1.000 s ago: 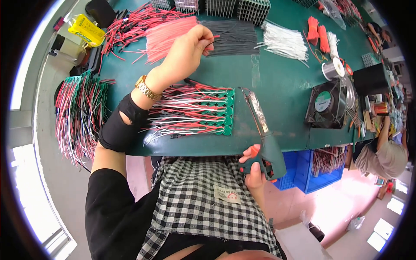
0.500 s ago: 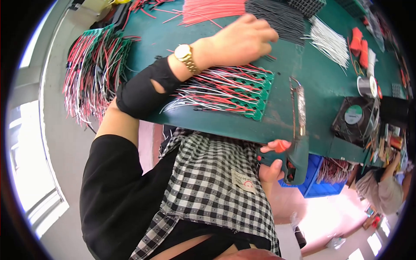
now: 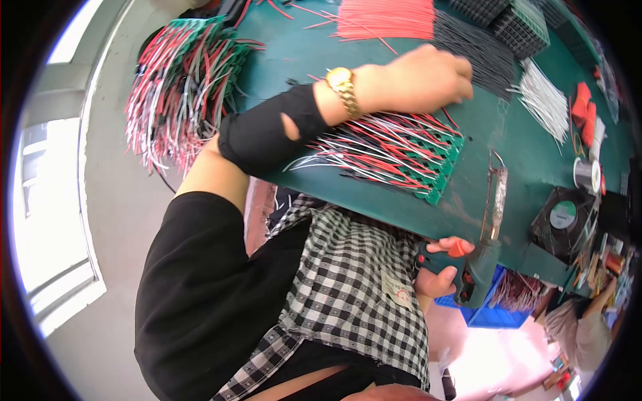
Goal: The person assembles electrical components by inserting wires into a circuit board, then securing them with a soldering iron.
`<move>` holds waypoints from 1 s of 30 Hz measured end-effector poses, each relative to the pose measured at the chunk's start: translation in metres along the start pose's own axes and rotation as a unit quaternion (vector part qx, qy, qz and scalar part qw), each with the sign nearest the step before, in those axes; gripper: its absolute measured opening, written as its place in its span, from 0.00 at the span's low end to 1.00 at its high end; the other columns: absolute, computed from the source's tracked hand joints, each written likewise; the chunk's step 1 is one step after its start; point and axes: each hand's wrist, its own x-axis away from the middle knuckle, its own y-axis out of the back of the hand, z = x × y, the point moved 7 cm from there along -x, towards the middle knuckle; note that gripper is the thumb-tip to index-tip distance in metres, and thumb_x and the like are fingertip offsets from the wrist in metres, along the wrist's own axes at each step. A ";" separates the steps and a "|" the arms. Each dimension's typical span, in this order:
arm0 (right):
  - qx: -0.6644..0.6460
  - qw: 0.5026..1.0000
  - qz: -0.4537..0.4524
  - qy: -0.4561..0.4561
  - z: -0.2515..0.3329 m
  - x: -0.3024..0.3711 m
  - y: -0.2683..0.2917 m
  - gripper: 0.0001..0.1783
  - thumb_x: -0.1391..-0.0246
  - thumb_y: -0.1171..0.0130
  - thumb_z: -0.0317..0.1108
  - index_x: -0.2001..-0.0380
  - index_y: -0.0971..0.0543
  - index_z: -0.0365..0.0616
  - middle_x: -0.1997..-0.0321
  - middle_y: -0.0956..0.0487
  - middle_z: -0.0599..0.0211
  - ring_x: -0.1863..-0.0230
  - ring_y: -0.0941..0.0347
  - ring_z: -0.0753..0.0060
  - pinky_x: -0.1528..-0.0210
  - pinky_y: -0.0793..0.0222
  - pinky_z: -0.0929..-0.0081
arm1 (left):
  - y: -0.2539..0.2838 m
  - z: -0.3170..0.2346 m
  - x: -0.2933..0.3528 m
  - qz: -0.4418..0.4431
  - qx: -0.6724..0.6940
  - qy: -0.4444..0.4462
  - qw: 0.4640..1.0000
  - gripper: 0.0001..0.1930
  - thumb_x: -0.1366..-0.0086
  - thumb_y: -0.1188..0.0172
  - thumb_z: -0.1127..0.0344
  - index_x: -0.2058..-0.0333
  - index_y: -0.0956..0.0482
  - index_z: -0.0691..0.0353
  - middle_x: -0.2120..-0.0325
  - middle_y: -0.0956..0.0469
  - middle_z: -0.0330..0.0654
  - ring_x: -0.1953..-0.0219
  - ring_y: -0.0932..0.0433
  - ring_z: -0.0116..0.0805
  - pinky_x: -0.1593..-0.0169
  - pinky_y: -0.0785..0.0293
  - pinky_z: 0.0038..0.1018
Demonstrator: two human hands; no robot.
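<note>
My left hand (image 3: 424, 80), with a gold watch (image 3: 341, 83) on its wrist, reaches across the table just short of a bundle of black wires (image 3: 478, 53). Its fingers curl downward; the tips are blurred and partly hidden. Under that wrist lies a green slotted board (image 3: 441, 170) with red, white and black wires (image 3: 381, 150) fanning leftward from it. At the table's front edge my right hand (image 3: 438, 271) is closed round the grip of a dark green soldering gun (image 3: 479, 277). The gun has a red trigger, and its long metal barrel points away over the table.
Red wires (image 3: 384, 19) and white wires (image 3: 545, 103) lie at the back. A wire-loaded green rack (image 3: 190, 80) overhangs the left edge. Right are a solder spool (image 3: 586, 175), a fan (image 3: 562, 217), a blue crate (image 3: 498, 315) and another person (image 3: 582, 327).
The whole view has shifted, so everything sits farther right and lower. My left hand has come slightly nearer the board, fingers more curled. My right hand keeps its hold on the soldering gun.
</note>
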 end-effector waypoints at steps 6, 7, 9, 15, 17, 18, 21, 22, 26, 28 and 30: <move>-0.014 0.999 -0.013 -0.051 0.001 0.000 0.000 0.28 0.48 0.45 0.46 0.52 0.37 0.35 0.65 0.28 0.49 0.74 0.29 0.66 0.70 0.28 0.73 | 0.020 0.032 -0.012 0.066 0.105 0.152 0.981 0.07 0.47 0.42 0.72 0.67 0.23 0.66 0.68 0.27 0.49 0.61 0.28 0.47 0.56 0.32 0.33; -0.023 0.999 -0.010 -0.047 0.002 -0.001 -0.003 0.28 0.48 0.46 0.45 0.52 0.37 0.35 0.66 0.28 0.49 0.74 0.29 0.66 0.71 0.29 0.73 | 0.024 0.029 -0.009 0.068 0.101 0.140 0.983 0.07 0.47 0.42 0.72 0.67 0.23 0.66 0.68 0.28 0.49 0.62 0.29 0.47 0.56 0.32 0.32; -0.025 0.999 -0.018 -0.041 0.005 -0.004 -0.007 0.27 0.48 0.46 0.45 0.52 0.37 0.35 0.66 0.28 0.49 0.74 0.28 0.66 0.71 0.29 0.73 | 0.019 0.019 -0.012 0.074 0.105 0.117 0.985 0.07 0.47 0.42 0.71 0.67 0.23 0.65 0.68 0.28 0.49 0.62 0.29 0.47 0.56 0.32 0.32; -0.024 0.999 0.011 -0.027 0.004 -0.004 -0.006 0.27 0.49 0.47 0.43 0.53 0.37 0.34 0.67 0.28 0.48 0.76 0.29 0.65 0.72 0.30 0.73 | 0.011 0.018 -0.007 0.085 0.033 0.114 0.989 0.07 0.47 0.40 0.69 0.69 0.23 0.64 0.67 0.29 0.48 0.61 0.32 0.45 0.55 0.34 0.32; -0.019 0.999 0.001 -0.026 0.005 -0.003 -0.002 0.27 0.49 0.47 0.43 0.53 0.37 0.34 0.67 0.28 0.48 0.76 0.29 0.65 0.72 0.30 0.73 | 0.016 0.017 -0.017 0.090 0.067 0.148 0.983 0.07 0.48 0.39 0.68 0.71 0.24 0.64 0.68 0.30 0.46 0.60 0.32 0.45 0.55 0.35 0.33; -0.017 0.999 0.002 -0.030 0.005 -0.004 -0.002 0.27 0.49 0.47 0.43 0.53 0.37 0.34 0.67 0.28 0.48 0.76 0.29 0.65 0.72 0.30 0.73 | 0.018 0.013 -0.020 0.093 0.068 0.146 0.983 0.07 0.48 0.39 0.68 0.71 0.24 0.64 0.68 0.30 0.46 0.60 0.32 0.45 0.55 0.35 0.33; -0.024 0.999 -0.008 -0.039 0.006 -0.004 -0.002 0.27 0.49 0.47 0.43 0.53 0.36 0.34 0.67 0.28 0.48 0.76 0.29 0.65 0.72 0.30 0.73 | 0.011 -0.008 -0.022 0.145 0.104 0.083 0.980 0.06 0.48 0.40 0.67 0.73 0.25 0.63 0.69 0.31 0.45 0.61 0.33 0.45 0.57 0.35 0.34; -0.024 0.999 -0.007 -0.040 0.006 -0.005 -0.003 0.27 0.49 0.47 0.43 0.53 0.36 0.34 0.67 0.28 0.48 0.76 0.29 0.65 0.72 0.30 0.73 | 0.003 -0.014 -0.019 0.168 0.066 0.064 0.981 0.05 0.48 0.40 0.68 0.74 0.26 0.61 0.69 0.31 0.44 0.61 0.33 0.44 0.57 0.36 0.34; -0.034 0.998 0.003 -0.047 0.007 -0.005 -0.003 0.26 0.49 0.47 0.43 0.53 0.35 0.34 0.65 0.28 0.50 0.75 0.29 0.67 0.70 0.29 0.72 | 0.008 -0.032 -0.014 0.108 -0.071 -0.039 0.991 0.02 0.46 0.43 0.68 0.74 0.26 0.58 0.69 0.32 0.40 0.63 0.34 0.41 0.59 0.39 0.33; -0.042 0.998 0.005 -0.047 0.007 -0.005 -0.002 0.26 0.49 0.46 0.42 0.52 0.34 0.34 0.63 0.29 0.51 0.73 0.29 0.68 0.69 0.29 0.72 | 0.007 -0.035 -0.022 0.072 -0.058 -0.045 0.995 0.02 0.46 0.43 0.69 0.73 0.28 0.57 0.70 0.32 0.40 0.63 0.34 0.40 0.59 0.40 0.33; -0.009 0.998 -0.003 -0.054 0.008 -0.007 -0.004 0.26 0.49 0.47 0.44 0.54 0.35 0.34 0.67 0.28 0.48 0.77 0.28 0.66 0.72 0.30 0.74 | 0.018 -0.028 -0.025 -0.013 0.029 -0.005 0.999 0.04 0.46 0.43 0.68 0.73 0.29 0.58 0.71 0.31 0.41 0.65 0.34 0.41 0.60 0.40 0.33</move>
